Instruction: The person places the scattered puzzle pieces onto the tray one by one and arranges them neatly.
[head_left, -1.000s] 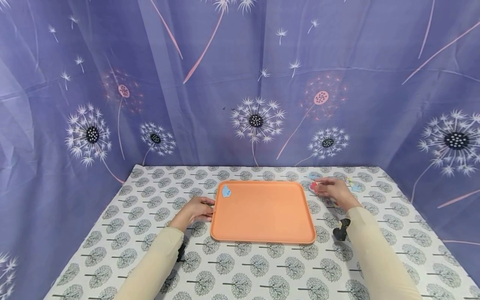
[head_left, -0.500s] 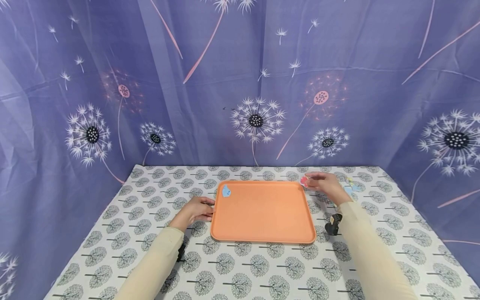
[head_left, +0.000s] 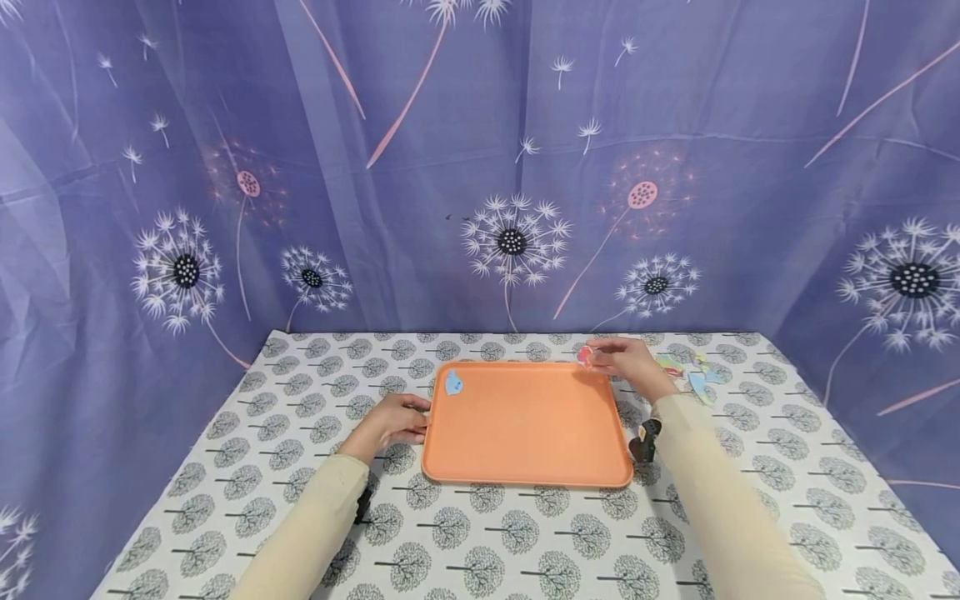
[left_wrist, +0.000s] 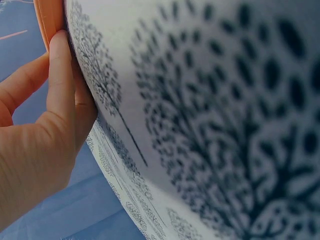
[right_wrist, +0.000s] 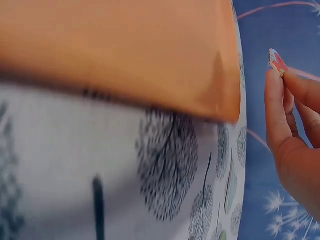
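Note:
An orange tray (head_left: pixel 525 425) lies flat on the table, with a small blue cutout piece (head_left: pixel 453 382) in its far left corner. At the tray's left edge, my left hand (head_left: pixel 393 421) holds the rim; the left wrist view has its thumb and fingers meeting at the orange edge (left_wrist: pixel 50 22). My right hand (head_left: pixel 628 364) pinches a small red-and-pink flat piece (right_wrist: pixel 278 62) between thumb and fingertips, raised around the tray's far right corner. Its fingers partly cover the piece in the head view.
Right of the tray lie several small flat pieces, among them a light blue one (head_left: pixel 701 387) and a multicoloured one (head_left: pixel 670 366). A tree-print cloth (head_left: pixel 517 533) covers the table. Behind it hangs a purple dandelion curtain (head_left: pixel 405 208).
My right hand has carried the red-and-pink piece leftward from the table's right side to the tray's far right corner, uncovering pieces behind it. My left hand and the tray have stayed put.

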